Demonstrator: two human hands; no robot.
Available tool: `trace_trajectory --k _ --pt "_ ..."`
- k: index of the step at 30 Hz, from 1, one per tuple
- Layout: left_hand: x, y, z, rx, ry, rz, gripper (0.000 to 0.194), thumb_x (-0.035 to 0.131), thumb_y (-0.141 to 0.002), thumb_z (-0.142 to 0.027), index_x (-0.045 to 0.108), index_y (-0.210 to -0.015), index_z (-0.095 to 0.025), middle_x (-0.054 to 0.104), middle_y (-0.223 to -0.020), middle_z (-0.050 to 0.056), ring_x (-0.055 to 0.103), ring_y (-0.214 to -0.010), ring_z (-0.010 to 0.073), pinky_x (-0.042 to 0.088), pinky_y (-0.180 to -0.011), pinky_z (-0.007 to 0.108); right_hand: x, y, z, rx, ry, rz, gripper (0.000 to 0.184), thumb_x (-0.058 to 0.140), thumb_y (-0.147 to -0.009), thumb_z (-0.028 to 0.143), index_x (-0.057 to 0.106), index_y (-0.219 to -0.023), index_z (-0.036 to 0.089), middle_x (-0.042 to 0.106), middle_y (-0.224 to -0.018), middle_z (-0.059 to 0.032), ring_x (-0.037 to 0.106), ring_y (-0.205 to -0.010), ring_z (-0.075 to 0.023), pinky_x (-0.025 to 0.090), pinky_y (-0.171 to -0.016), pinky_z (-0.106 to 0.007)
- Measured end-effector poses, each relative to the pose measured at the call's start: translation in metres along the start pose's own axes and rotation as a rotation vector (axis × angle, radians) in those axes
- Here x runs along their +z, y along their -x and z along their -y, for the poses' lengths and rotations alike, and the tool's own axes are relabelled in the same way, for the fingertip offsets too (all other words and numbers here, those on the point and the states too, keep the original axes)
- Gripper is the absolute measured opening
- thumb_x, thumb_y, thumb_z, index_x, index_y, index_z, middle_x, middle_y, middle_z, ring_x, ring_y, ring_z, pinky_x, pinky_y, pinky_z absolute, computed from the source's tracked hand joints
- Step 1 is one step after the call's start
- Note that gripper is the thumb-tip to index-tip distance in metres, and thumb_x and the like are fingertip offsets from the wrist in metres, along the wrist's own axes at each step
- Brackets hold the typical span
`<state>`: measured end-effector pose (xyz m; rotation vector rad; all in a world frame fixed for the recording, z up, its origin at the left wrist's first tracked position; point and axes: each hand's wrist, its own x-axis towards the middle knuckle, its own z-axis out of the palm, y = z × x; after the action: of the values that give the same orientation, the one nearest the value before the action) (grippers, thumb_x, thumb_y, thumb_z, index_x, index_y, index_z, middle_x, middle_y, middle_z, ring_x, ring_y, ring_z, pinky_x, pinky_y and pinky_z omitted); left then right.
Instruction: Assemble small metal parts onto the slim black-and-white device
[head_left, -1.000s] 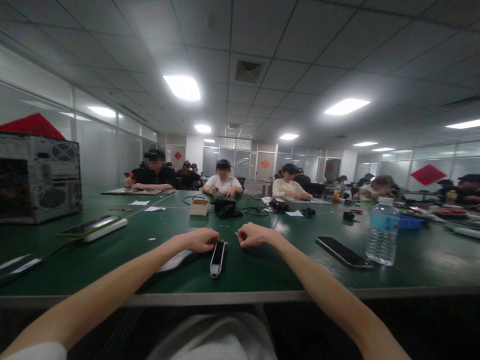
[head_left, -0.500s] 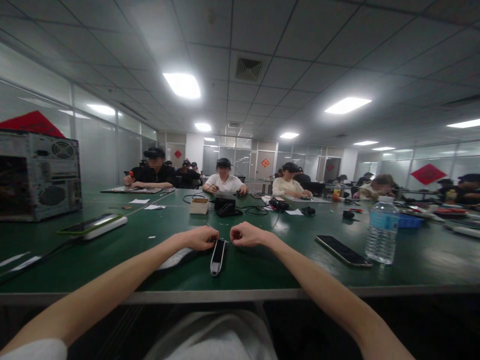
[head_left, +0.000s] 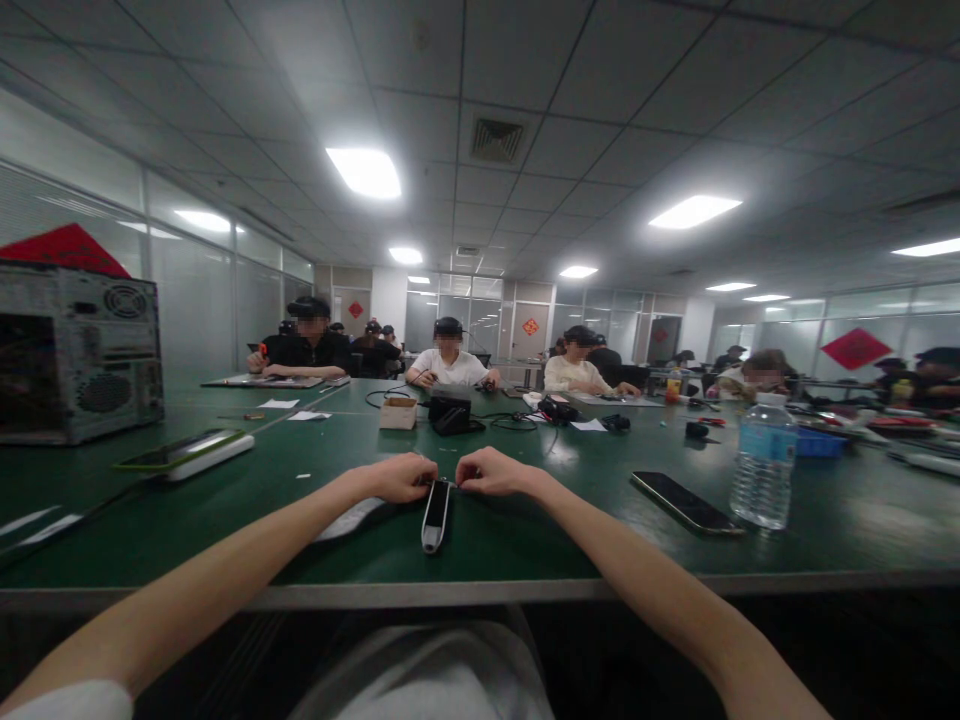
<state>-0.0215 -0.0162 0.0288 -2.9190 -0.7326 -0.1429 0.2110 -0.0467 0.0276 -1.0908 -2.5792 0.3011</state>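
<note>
A slim white device with a black top face (head_left: 435,517) lies lengthwise on the green table, its rounded white end toward me. My left hand (head_left: 405,477) is closed at the device's far end, fingertips against its left side. On the other side, my right hand (head_left: 491,471) is bent into a pinch close to the far right corner. Whatever sits between its fingertips is too small to make out. Beneath my left forearm, a pale sheet (head_left: 351,520) is partly hidden.
To the right are a black phone (head_left: 686,502) and a water bottle (head_left: 765,465). A small open carton (head_left: 398,413) and a black device with cables (head_left: 450,412) stand ahead. On the left are a green-edged phone-like device (head_left: 187,452) and a computer case (head_left: 112,355). Several people sit beyond.
My right hand has moved left, from a little apart to close beside the device's far end. The left hand has stayed at its place, and the device has barely shifted.
</note>
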Motion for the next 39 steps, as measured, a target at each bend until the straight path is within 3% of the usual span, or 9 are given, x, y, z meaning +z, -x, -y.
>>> trace_trajectory --k 26,39 --pt "-0.004 0.000 -0.002 0.001 0.017 0.012 0.010 0.054 -0.081 -0.022 0.060 -0.088 -0.019 0.065 -0.083 0.002 0.059 -0.075 0.0170 0.043 -0.066 0.025 0.001 0.001 -0.003 -0.038 0.052 -0.019 0.014 0.060 -0.076 0.011 0.067 -0.087 0.014 0.064 -0.077 -0.0011 0.055 -0.068 -0.0113 0.042 -0.063 -0.020" --pt "-0.017 0.006 -0.003 -0.130 0.027 0.056 0.018 0.058 -0.074 -0.019 0.064 -0.091 -0.021 0.068 -0.079 0.001 0.062 -0.072 0.0178 0.045 -0.065 0.025 -0.002 0.002 -0.003 -0.004 0.117 0.045 0.014 0.059 -0.074 0.013 0.065 -0.087 0.014 0.062 -0.079 -0.0016 0.053 -0.068 -0.0115 0.040 -0.062 -0.021"
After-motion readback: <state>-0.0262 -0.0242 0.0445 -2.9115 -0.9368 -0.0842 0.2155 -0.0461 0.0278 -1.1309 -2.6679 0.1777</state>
